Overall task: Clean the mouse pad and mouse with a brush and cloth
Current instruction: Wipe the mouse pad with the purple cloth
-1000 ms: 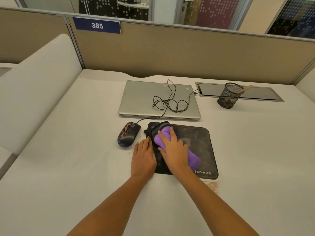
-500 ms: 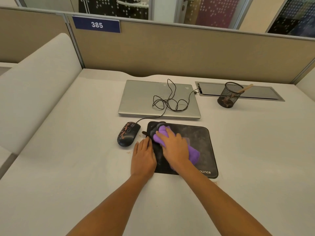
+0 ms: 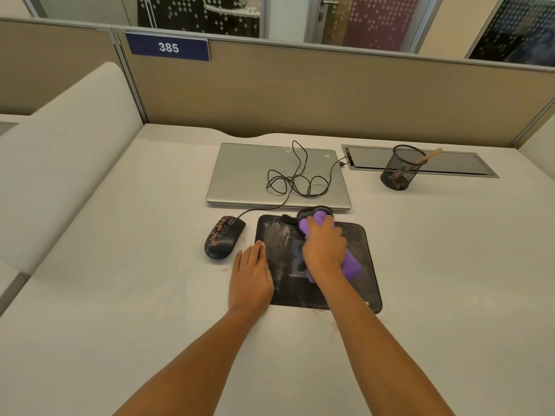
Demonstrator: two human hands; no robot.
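Note:
A black mouse pad [image 3: 359, 253] with pale dusty smears lies on the desk in front of me. My right hand [image 3: 324, 250] presses a folded purple cloth [image 3: 350, 267] onto the pad's upper middle, fingers curled over it. My left hand [image 3: 251, 276] lies flat with straight fingers on the pad's left edge. A black wired mouse [image 3: 223, 240] with reddish smears sits on the desk just left of the pad. A dark, blurred object [image 3: 315, 211] shows at the pad's top edge by the cloth. A brush handle [image 3: 431, 154] sticks out of the mesh cup.
A shut silver laptop [image 3: 249, 178] lies behind the pad with the mouse cable [image 3: 295, 181] coiled on it. A black mesh pen cup [image 3: 401, 168] stands at back right by a desk cable tray [image 3: 450, 166]. Crumbs [image 3: 225, 270] dot the desk near the pad.
My right hand has slid the purple cloth to the right and up across the pad, uncovering the smeared left part. My left hand stays put on the pad's left edge.

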